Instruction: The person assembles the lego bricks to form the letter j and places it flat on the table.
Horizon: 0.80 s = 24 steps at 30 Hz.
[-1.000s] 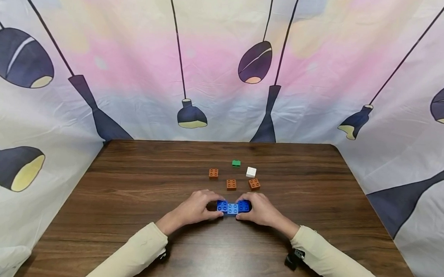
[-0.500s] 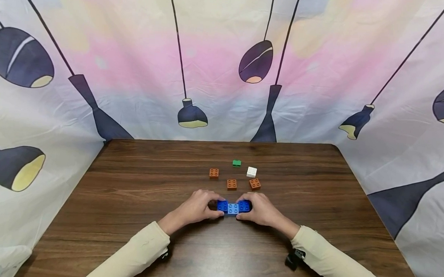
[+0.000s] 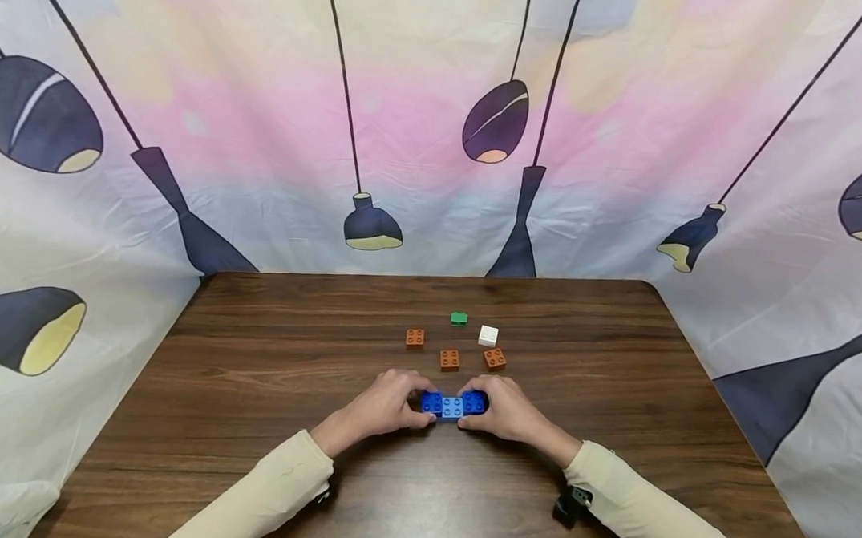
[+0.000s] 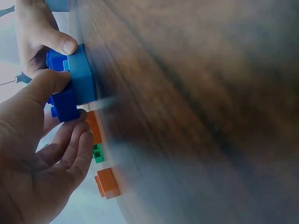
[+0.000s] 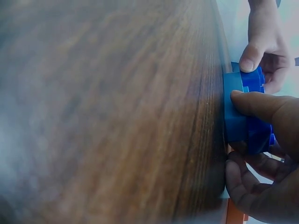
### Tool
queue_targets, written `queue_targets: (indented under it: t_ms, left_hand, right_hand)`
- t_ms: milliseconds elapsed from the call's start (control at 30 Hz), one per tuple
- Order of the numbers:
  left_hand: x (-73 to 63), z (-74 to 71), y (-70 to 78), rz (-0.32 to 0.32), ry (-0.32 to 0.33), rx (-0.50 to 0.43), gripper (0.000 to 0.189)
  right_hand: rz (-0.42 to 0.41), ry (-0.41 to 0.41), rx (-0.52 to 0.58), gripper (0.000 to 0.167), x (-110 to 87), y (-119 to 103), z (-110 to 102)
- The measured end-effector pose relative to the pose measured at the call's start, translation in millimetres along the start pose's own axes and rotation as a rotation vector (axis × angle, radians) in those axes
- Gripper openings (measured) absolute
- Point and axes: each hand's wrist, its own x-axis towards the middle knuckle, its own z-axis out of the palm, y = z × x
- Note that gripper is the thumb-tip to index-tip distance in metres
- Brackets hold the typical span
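Observation:
A light blue toy building brick (image 3: 452,408) is low on the table in front of me, studs up. Two dark blue bricks sit on its ends, leaving its middle studs showing between them. My left hand (image 3: 392,404) pinches the left dark blue brick (image 3: 431,403) between thumb and fingers; in the left wrist view this brick (image 4: 65,103) juts past the light blue one's end. My right hand (image 3: 506,407) grips the right dark blue brick (image 3: 473,402), its thumb lying against the light blue brick's side (image 5: 233,123) in the right wrist view.
Beyond the hands lie three loose orange-brown bricks: a left one (image 3: 415,338), a middle one (image 3: 449,360) and a right one (image 3: 494,358). A small green brick (image 3: 459,319) and a white brick (image 3: 488,336) lie farther back on the wooden table (image 3: 268,358). Printed cloth (image 3: 436,141) hangs behind.
My left wrist and sleeve have shifted slightly to the right. Both hands keep their hold, and the bricks stay practically where they were.

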Motion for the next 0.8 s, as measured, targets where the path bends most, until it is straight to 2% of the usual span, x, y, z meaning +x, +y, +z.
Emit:
queue_targets:
  t_ms: [233,367,500,633,800]
  left_hand:
    - [-1.8,2.1,0.5,0.0,-0.017,0.021,0.034]
    - [-1.7,3.1,-0.5,-0.023,-0.032,0.013,0.043]
    - [0.0,7.0,1.7,-0.041,-0.036,0.025,0.051]
    - [2.7,11.8,6.5,-0.053,-0.027,0.029,0.053]
    - [6.8,16.6,11.7,-0.044,-0.029,0.028,0.051]
  right_hand:
    - [0.016,-0.005,0.005,0.032,-0.2,1.7,0.4]
    - [0.013,-0.008,0.006,0.033,-0.4,2.4,0.9]
    - [-0.008,-0.017,0.007,0.042,-2.2,4.7,0.8]
    - [-0.033,-0.021,0.001,0.054,-6.5,5.3,-5.4]
    - [-0.055,-0.011,0.038,0.054,-13.3,5.5,-20.3]
